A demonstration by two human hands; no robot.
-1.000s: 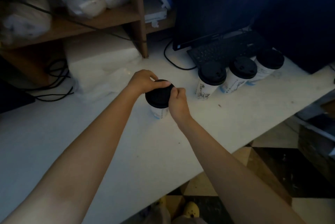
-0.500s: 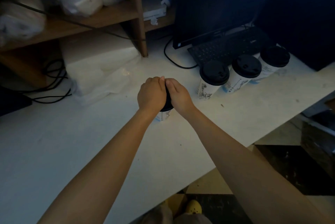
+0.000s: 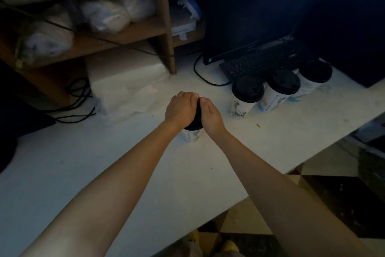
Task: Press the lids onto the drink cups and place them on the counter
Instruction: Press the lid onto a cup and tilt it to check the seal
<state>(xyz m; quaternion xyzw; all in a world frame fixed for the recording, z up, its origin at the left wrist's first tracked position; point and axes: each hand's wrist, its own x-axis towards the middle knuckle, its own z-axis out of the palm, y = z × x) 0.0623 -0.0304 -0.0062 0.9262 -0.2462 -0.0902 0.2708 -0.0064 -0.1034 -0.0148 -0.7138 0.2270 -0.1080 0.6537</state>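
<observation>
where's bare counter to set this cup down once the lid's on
Widest bare patch: counter near the front edge, left of the left hand. Smaller patch between the right hand and the three lidded cups. Crowded behind: keyboard, plastic sheet, cables.

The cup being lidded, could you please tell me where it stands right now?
In the head view, the white paper cup stands mid-counter under both hands, left of the row of three lidded cups by the black keyboard.

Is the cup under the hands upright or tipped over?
Upright. The cup stands on the counter, with both the left hand and right hand on its black lid.
</observation>
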